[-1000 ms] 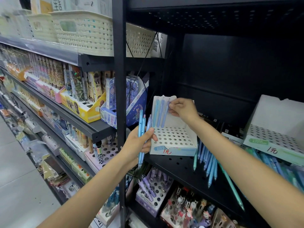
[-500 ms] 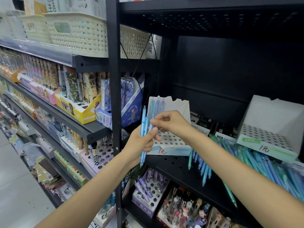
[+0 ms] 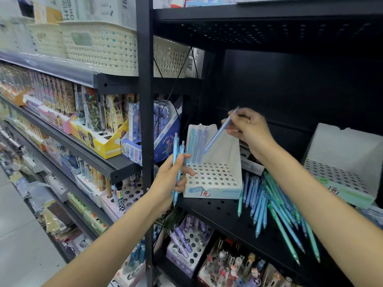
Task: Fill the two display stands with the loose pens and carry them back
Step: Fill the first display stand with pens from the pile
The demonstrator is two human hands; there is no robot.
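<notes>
Loose pens [image 3: 267, 206] heaped between stands; cream baskets [image 3: 99, 46] overhead.

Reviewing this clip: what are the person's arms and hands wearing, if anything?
Both forearms are bare as far as the frame shows, with no sleeves, gloves or watch in view. The right hand wears a small gold-coloured ring on one finger. The left hand shows no jewellery.

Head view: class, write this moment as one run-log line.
right hand: pinches blue pen, tip over left stand | left hand: grips spare pens | loose pens: on shelf | right stand: empty
</notes>
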